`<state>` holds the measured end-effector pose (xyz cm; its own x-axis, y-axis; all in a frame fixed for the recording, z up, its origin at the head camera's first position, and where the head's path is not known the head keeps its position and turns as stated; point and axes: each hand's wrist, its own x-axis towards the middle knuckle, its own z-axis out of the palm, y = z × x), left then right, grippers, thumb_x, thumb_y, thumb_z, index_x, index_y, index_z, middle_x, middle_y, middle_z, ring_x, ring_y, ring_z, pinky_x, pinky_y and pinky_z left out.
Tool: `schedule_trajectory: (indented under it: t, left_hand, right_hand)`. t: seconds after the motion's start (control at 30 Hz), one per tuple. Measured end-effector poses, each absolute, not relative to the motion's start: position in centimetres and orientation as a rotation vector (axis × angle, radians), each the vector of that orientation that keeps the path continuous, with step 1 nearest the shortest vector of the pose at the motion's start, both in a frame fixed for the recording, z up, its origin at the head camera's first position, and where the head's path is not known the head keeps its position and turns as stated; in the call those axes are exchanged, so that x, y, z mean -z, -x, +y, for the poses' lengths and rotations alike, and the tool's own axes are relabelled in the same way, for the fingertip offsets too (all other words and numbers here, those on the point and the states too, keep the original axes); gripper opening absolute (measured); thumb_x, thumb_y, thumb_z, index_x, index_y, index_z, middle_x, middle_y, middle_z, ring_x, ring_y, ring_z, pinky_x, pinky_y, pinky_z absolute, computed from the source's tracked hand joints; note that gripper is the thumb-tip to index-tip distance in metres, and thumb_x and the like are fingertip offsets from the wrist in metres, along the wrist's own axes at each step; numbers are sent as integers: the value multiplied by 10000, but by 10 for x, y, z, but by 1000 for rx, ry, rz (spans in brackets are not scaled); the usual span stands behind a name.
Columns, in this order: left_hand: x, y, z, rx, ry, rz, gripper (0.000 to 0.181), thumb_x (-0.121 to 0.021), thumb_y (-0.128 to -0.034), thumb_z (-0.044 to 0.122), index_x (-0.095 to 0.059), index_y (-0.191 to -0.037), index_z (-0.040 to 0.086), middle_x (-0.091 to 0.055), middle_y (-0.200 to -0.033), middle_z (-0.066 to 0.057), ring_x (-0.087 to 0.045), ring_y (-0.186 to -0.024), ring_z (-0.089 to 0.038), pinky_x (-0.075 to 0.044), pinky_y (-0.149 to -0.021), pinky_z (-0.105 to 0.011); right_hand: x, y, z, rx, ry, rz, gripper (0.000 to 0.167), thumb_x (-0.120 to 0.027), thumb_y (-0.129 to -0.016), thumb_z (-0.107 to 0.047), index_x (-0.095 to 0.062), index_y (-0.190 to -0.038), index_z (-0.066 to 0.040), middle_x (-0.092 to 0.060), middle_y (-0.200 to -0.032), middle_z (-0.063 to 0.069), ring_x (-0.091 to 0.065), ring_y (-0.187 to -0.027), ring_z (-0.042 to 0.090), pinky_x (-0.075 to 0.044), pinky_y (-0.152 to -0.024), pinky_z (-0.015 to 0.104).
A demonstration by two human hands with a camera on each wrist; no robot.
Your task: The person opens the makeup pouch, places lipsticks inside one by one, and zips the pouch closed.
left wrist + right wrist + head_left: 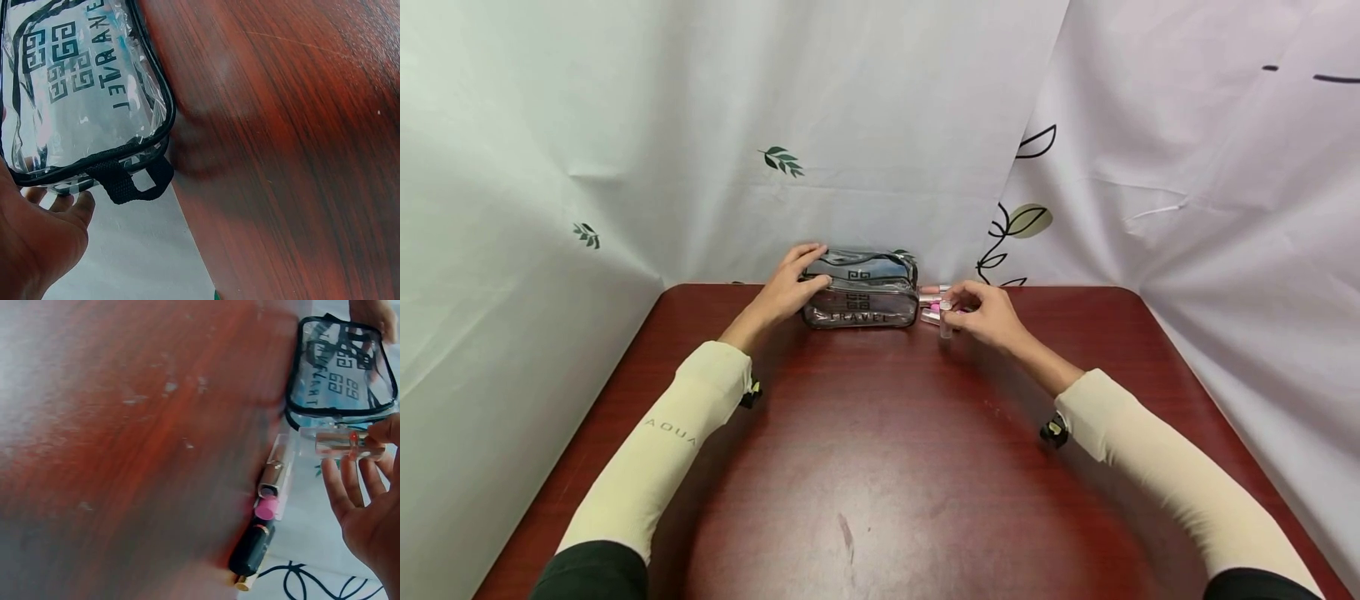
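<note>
A clear travel bag (861, 302) with black piping and dark lettering stands at the far side of the table. My left hand (790, 285) holds its left end, thumb along the upper front and fingers behind the top. In the left wrist view, fingertips of the left hand (47, 231) show past the bag's end, beside a black strap loop (134, 182). My right hand (988, 315) pinches a small clear-capped lipstick tube (340, 444) just right of the bag, above the table. Several cosmetic tubes lie beneath that hand, among them a black one (252, 547) and a pink-ended one (266, 507).
The dark red wooden table (880, 467) spreads from the bag toward me, with a few pale scuffs. White cloth (887, 108) with leaf prints hangs closely behind the table and along both sides.
</note>
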<state>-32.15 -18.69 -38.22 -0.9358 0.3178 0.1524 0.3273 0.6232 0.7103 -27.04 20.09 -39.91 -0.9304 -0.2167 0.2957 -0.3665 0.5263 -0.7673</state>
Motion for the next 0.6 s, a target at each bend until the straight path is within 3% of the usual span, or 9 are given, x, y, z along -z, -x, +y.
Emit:
schedule_trajectory:
  t: [0.2,0.47,0.6]
  left_hand:
    - [384,324,-186,1249,561,-2817,755,-599,-1115,381,-350,-1793,160,-252,-1874,-96,-198,-1759,-375,-247,-1380,-696]
    - [384,323,-185,1259,550,-2814,756,-604,-1106,369,-359,-1790,162,-254,-1875,-85,-205,-1758,-372,-247,-1380,-696]
    - [384,323,-185,1253,543,-2809,752,-610,-1107,354,-362,-1789,156,-266,-1869,-87,-212,-1755,-371,-245,-1386,-687]
  right_hand:
    - [389,273,201,-1378,-495,-2577,242,-848,-896,-62,-836,-1136,-31,-811,-985,192,-691,-863,129,-524,-755,159]
    - [376,277,198,-1385,-495,-2549,228,-849,-901,-86,-834,-1126,-54,-806,-971,125,-703,-848,66,-542,-821,231]
    - [369,279,196,-1412,-528,-2530,216,-848,-914,-93,-834,-1124,-46,-805,-990,147,-717,-867,105,-562,-833,232]
